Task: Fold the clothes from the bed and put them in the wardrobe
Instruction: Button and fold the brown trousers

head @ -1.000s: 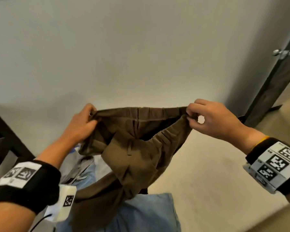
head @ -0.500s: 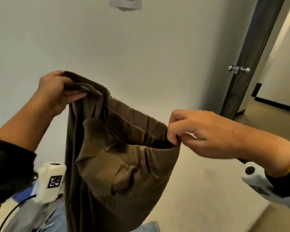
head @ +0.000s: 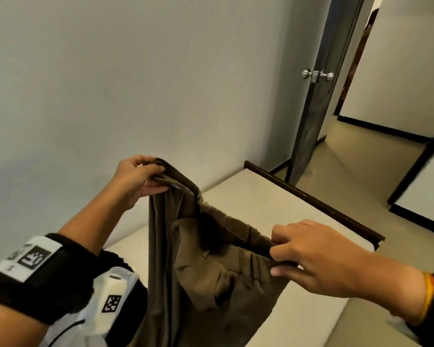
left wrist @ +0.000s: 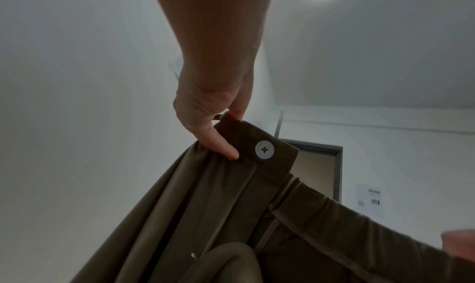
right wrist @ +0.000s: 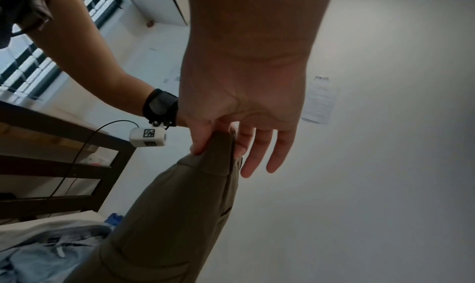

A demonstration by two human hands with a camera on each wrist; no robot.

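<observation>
Brown trousers (head: pixel 211 276) hang in the air above the bed (head: pixel 298 216), held by the waistband. My left hand (head: pixel 145 179) pinches the front end of the waistband up high, beside a white button (left wrist: pixel 264 149). My right hand (head: pixel 308 256) pinches the other end of the waistband lower and nearer to me, thumb and forefinger on the cloth (right wrist: pixel 210 151) and the other fingers straight. The trouser legs (left wrist: pixel 180 226) hang down out of view below.
The bed has a cream sheet and a dark wooden foot rail (head: pixel 311 196). Pale blue and grey clothes (right wrist: pixel 51 253) lie on the bed under the trousers. A dark door (head: pixel 318 91) with a metal knob stands open at the right; a bare wall is ahead.
The waistband was held level a second ago; my left hand has since risen and my right hand has dropped and come nearer, so the trousers hang slanted. My view has swung toward the door.
</observation>
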